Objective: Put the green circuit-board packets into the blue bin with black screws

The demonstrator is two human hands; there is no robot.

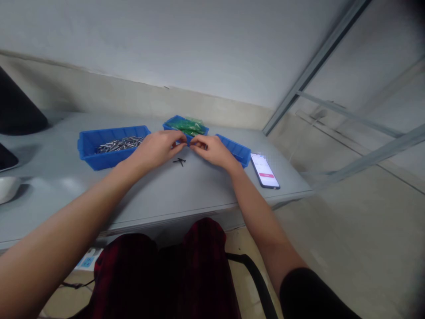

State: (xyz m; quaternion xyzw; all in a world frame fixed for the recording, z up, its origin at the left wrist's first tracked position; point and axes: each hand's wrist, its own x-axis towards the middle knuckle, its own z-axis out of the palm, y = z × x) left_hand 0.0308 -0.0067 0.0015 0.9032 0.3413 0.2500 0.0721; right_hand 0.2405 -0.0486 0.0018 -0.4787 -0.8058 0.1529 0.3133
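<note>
My left hand (pixel 161 146) and my right hand (pixel 213 149) meet above the middle of the table, fingertips pinched and nearly touching. Whatever they hold between them is too small and hidden to make out. Just below the fingers, a few thin dark pieces (pixel 179 161) lie crossed on the tabletop. Left of my left hand stands a blue bin (pixel 96 161) with many slim silvery metal pieces (pixel 121 144) in it. Behind my hands, a smaller blue bin (pixel 171 120) holds green plastic bags (pixel 186 127). A third blue bin (pixel 244 156), partly covered by my right hand, sits to the right.
A phone (pixel 264 171) with a lit screen lies near the right end of the grey table (pixel 186 195). At the far left are a white rounded object (pixel 8 189) and a dark upright object (pixel 18 106). A metal frame (pixel 318 66) rises at the right.
</note>
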